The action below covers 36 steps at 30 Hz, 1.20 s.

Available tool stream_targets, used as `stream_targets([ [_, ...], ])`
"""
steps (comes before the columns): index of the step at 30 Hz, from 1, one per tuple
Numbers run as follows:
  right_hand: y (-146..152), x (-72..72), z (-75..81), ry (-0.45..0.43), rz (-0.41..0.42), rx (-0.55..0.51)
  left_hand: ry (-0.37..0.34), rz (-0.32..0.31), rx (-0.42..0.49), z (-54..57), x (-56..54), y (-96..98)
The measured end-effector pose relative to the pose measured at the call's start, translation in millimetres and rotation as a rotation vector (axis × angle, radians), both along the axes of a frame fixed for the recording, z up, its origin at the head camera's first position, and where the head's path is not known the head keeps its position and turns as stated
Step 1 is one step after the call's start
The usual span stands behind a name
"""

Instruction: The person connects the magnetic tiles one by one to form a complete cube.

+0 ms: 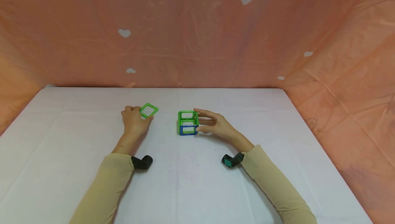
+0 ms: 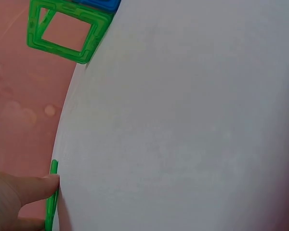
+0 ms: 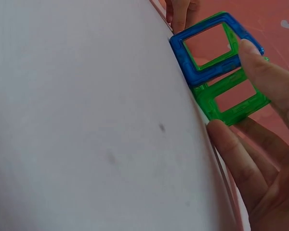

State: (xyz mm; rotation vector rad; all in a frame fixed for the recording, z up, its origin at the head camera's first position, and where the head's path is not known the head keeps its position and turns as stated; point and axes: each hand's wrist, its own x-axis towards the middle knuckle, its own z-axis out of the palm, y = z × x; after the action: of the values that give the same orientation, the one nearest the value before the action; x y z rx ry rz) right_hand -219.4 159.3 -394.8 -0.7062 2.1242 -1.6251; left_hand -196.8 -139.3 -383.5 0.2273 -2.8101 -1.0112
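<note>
In the head view my left hand [image 1: 134, 119] pinches a green square magnetic tile [image 1: 148, 104], an open frame, by its near edges. The left wrist view shows that green tile [image 2: 52, 202] edge-on between thumb and finger. My right hand [image 1: 217, 124] holds an open box of magnetic tiles [image 1: 188, 124] by its right side. Its front tile is blue and the other visible ones are green. Seen from the right wrist, the thumb [image 3: 260, 62] lies on the corner of the blue tile [image 3: 183, 57], with the other fingers beside a green side.
Both hands work over a white-covered table [image 1: 185, 189]. Behind it hangs an orange-pink cloth [image 1: 185, 39] with pale hearts, continuing along the right side. A black wrist camera [image 1: 142, 162] sits on the left wrist and another camera [image 1: 232, 160] on the right.
</note>
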Motion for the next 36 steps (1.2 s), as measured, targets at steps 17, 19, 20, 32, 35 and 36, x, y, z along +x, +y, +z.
stream_targets([
  [17, 0.3, -0.6, -1.2, 0.013, 0.000, 0.000, 0.023, -0.015, 0.117, 4.4, 3.6, 2.0],
  [19, 0.3, -0.7, -1.1, 0.013, 0.000, 0.000, 0.046, -0.025, 0.138, 6.8, 4.3, 3.9],
  [20, 0.3, -0.7, -1.0, 0.013, 0.000, 0.000, 0.058, -0.032, 0.148, 8.2, 4.5, 4.9],
  [32, 0.4, 0.0, -1.8, 0.034, 0.003, -0.014, 0.095, -0.157, 0.194, 24.4, 11.8, 15.5],
  [35, -0.2, 0.3, -1.9, 0.039, 0.005, -0.014, 0.088, -0.165, 0.196, 27.2, 14.5, 17.6],
  [36, -0.4, 0.3, -1.9, 0.040, 0.006, -0.014, 0.089, -0.169, 0.197, 28.0, 15.3, 18.4],
])
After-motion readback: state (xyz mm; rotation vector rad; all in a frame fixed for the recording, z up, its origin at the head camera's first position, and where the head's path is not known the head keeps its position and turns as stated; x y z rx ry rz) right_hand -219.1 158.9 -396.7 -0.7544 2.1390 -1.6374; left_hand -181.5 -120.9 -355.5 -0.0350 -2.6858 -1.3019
